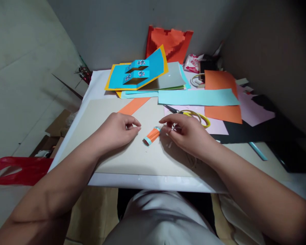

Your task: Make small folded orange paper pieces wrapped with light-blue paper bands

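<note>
So, from over here, all eyes go to the small rolled tube of orange paper w/ pale blue banding (pixel 151 135), lying flat on the big sheet of beige card (pixel 155 161), pretty much midway btw the person's two hands. Long axis runs diagonally: lower-left end toward the near side of the card, upper-right end aimed at the other hand's fingers. R hand (pixel 186 134) is the nearer one, by a little, its fingers just beside that upper end, no contact that I can make out; thumb and fingers are drawn together around what may be a thin pale strip (pixel 172 128), too small to be sure, so can't say if it's really gripped. L hand (pixel 119 131) sits just left of the tube, fingers loosely curled, thumb and index close together, nothing visible btw them, though can't rule out something tiny. Beyond the hands: a long orange paper strip (pixel 134 105), yellow-handled scissors (pixel 196 117) on a pale pink sheet (pixel 216 126), a wide turquoise paper sheet (pixel 199 97), and a blue-and-yellow pop-up card (pixel 136 69) w/ raised steps, all on a white-covered table (pixel 142 180).
</note>
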Motion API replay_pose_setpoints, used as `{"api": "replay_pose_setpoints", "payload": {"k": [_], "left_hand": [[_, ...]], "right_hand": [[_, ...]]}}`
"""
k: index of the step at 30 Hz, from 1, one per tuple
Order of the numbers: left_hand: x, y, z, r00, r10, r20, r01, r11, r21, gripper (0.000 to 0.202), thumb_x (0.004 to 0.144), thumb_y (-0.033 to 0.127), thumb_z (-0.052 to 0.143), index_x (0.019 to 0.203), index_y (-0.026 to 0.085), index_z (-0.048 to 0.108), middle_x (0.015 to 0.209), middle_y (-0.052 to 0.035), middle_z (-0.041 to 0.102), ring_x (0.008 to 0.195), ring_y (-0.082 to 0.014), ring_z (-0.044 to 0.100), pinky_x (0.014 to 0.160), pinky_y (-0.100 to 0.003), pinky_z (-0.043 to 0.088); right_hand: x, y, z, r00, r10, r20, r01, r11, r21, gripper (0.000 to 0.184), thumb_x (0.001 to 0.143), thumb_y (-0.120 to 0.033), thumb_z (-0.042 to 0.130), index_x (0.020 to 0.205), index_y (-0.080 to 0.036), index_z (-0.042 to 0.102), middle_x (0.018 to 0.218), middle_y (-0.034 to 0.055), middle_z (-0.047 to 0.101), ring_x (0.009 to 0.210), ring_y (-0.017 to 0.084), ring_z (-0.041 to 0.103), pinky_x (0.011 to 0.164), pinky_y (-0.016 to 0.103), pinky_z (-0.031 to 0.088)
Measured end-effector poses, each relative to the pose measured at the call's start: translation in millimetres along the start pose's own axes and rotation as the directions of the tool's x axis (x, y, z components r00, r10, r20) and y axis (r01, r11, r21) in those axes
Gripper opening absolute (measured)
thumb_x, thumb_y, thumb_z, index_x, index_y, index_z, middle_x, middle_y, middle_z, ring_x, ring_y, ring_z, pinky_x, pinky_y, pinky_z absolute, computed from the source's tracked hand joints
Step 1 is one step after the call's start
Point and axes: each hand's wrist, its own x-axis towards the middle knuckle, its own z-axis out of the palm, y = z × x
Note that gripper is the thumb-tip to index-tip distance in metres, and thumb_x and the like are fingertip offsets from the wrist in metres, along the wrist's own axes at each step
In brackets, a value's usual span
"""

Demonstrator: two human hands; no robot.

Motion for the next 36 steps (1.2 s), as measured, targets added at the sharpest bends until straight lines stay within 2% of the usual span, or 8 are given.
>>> {"api": "replay_pose_setpoints", "payload": {"k": [6, 11, 14, 17, 19, 25, 32, 36], "left_hand": [[4.1, -4.3, -5.7, 0.997, 0.030, -0.065, -0.021, 0.990, 0.138, 0.026, 0.083, 0.037, 0.060, 0.090, 0.020, 0.079, 0.077, -0.0054, 0.074, 0.067, -0.0195, 0.063, 0.061, -0.028, 0.043], [3.9, -7.9, -10.8, 0.989, 0.027, -0.142, 0.000, 0.982, 0.187, 0.026, 0.083, 0.036, 0.059, 0.091, 0.021, 0.079, 0.082, -0.0053, 0.076, 0.069, -0.0206, 0.063, 0.061, -0.029, 0.043], [3.6, -8.1, -11.9, 0.986, 0.030, -0.162, -0.003, 0.986, 0.165, 0.026, 0.083, 0.035, 0.058, 0.090, 0.020, 0.078, 0.083, -0.0059, 0.076, 0.067, -0.0199, 0.063, 0.059, -0.028, 0.042], [4.5, -8.3, -11.5, 0.985, 0.033, -0.168, -0.005, 0.986, 0.165, 0.026, 0.082, 0.035, 0.059, 0.088, 0.019, 0.079, 0.079, -0.0066, 0.075, 0.063, -0.0192, 0.061, 0.055, -0.028, 0.040], [5.1, -8.6, -11.0, 0.984, 0.044, -0.174, -0.015, 0.986, 0.166, 0.025, 0.080, 0.035, 0.061, 0.088, 0.020, 0.079, 0.076, -0.0060, 0.075, 0.062, -0.0188, 0.060, 0.055, -0.028, 0.040], [-1.1, -1.8, -10.8, 0.959, 0.102, -0.265, -0.074, 0.991, 0.114, 0.023, 0.081, 0.032, 0.061, 0.091, 0.020, 0.078, 0.072, -0.0023, 0.071, 0.061, -0.0156, 0.057, 0.058, -0.027, 0.041], [-17.0, 19.9, -10.0, 0.951, 0.173, -0.255, -0.197, 0.978, -0.071, 0.027, 0.080, 0.034, 0.067, 0.098, 0.016, 0.077, 0.067, 0.0000, 0.065, 0.055, -0.0113, 0.051, 0.053, -0.023, 0.042], [-23.7, 29.3, -10.2, 0.974, 0.165, -0.153, -0.200, 0.946, -0.254, 0.035, 0.082, 0.035, 0.067, 0.108, 0.012, 0.075, 0.088, -0.0069, 0.074, 0.079, -0.0175, 0.067, 0.072, -0.025, 0.053]], "right_hand": [[2.7, -9.5, -7.1, 0.989, -0.003, -0.146, 0.005, 1.000, 0.012, 0.023, 0.093, -0.032, 0.056, 0.107, -0.020, 0.070, 0.084, 0.0038, 0.066, 0.073, 0.018, 0.060, 0.066, 0.030, 0.043], [2.7, -13.5, -10.6, 0.994, -0.098, -0.044, 0.098, 0.995, 0.002, 0.044, 0.087, -0.029, 0.063, 0.130, -0.020, 0.060, 0.110, 0.0097, 0.062, 0.098, 0.024, 0.060, 0.081, 0.036, 0.047], [6.6, -10.6, -22.0, 0.986, -0.118, -0.120, 0.120, 0.993, 0.009, 0.033, 0.086, -0.035, 0.064, 0.117, -0.022, 0.066, 0.119, 0.0106, 0.061, 0.114, 0.028, 0.055, 0.093, 0.041, 0.044], [10.9, -3.7, -34.4, 0.976, 0.028, -0.214, -0.046, 0.996, -0.078, 0.018, 0.089, -0.034, 0.058, 0.081, -0.021, 0.067, 0.085, 0.0067, 0.068, 0.081, 0.023, 0.061, 0.069, 0.034, 0.044], [11.6, 1.5, -37.6, 0.990, 0.107, -0.093, -0.127, 0.962, -0.243, 0.021, 0.084, -0.035, 0.063, 0.069, -0.021, 0.064, 0.070, 0.0046, 0.065, 0.063, 0.019, 0.055, 0.056, 0.031, 0.035], [7.1, 11.1, -30.2, 0.988, 0.135, 0.068, -0.089, 0.882, -0.462, 0.016, 0.078, -0.025, 0.064, 0.063, -0.021, 0.060, 0.065, 0.0033, 0.063, 0.053, 0.015, 0.046, 0.050, 0.029, 0.025], [1.1, -11.6, -30.0, 0.966, -0.151, -0.210, 0.113, 0.976, -0.185, 0.008, 0.089, -0.016, 0.056, 0.082, -0.021, 0.057, 0.084, 0.0053, 0.060, 0.072, 0.018, 0.055, 0.062, 0.030, 0.039], [-8.3, -28.0, -15.2, 0.967, -0.239, -0.082, 0.249, 0.956, 0.154, 0.009, 0.093, -0.013, 0.055, 0.089, -0.021, 0.057, 0.085, 0.0031, 0.061, 0.075, 0.016, 0.057, 0.068, 0.029, 0.046]]}}
